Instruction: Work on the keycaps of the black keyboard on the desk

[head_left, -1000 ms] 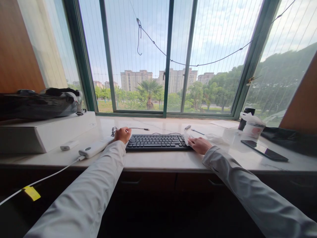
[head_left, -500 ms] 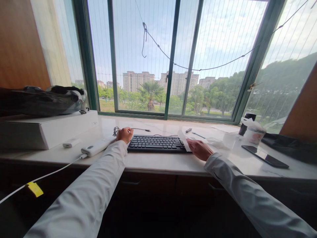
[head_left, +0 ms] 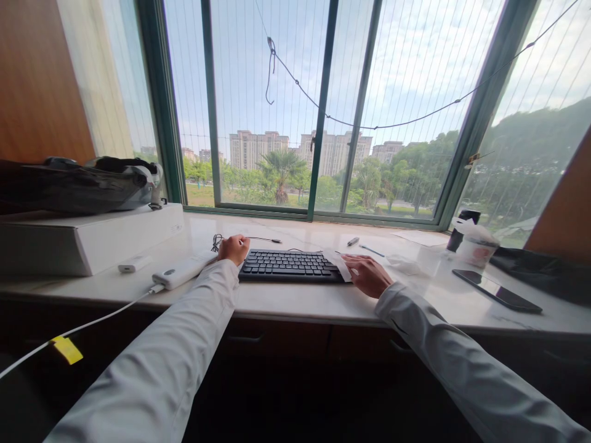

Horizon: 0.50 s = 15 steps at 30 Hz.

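A black keyboard (head_left: 289, 266) lies on the pale stone sill (head_left: 295, 298) under the window. My left hand (head_left: 233, 249) is closed into a fist at the keyboard's far left corner, gripping that edge. My right hand (head_left: 367, 274) lies at the keyboard's right end, fingers pressed on a white wipe (head_left: 338, 263) that covers the right-hand keys. Both arms wear pale sleeves.
A white box (head_left: 87, 240) with a dark bag (head_left: 78, 184) on top stands left. A white power bank (head_left: 181, 272) with cable and a small white device (head_left: 133, 264) lie nearby. At right are a phone (head_left: 496, 290), a cup (head_left: 473, 245), papers and a pen (head_left: 351, 242).
My right hand has slid the white wipe leftward and down onto the keyboard's right end. The left hand stays put. The camera has tilted slightly.
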Available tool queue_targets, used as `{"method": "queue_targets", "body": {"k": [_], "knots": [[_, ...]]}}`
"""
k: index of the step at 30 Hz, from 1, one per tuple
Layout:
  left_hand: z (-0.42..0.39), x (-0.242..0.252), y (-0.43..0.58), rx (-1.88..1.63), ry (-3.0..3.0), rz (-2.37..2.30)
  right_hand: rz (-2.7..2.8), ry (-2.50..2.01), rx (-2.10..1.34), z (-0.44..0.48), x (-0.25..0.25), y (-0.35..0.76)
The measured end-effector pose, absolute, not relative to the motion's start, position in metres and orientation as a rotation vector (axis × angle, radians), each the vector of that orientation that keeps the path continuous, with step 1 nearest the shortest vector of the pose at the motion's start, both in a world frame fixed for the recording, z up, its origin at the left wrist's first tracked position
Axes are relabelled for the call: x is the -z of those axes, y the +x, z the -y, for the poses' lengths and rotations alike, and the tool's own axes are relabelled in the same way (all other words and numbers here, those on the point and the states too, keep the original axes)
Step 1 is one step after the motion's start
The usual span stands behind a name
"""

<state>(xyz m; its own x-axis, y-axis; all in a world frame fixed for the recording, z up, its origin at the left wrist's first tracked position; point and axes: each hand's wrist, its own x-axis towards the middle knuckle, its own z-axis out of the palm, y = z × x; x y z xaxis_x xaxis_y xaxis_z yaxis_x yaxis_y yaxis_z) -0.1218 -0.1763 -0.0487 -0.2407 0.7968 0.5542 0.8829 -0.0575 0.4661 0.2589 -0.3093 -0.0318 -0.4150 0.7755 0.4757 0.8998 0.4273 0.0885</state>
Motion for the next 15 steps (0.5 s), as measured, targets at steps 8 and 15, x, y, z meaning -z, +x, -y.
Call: {"method": "queue_targets", "body": {"k": [8, 15], "knots": [[0.177, 0.048, -0.121, 1.185, -1.874, 2.065, 2.101, -1.56, 0.586, 0.314, 0.022, 0.276], [0.175, 0.049, -0.123, 1.183, -1.878, 2.068, 2.295, -1.453, 0.481, 0.315, 0.037, 0.258]]}}
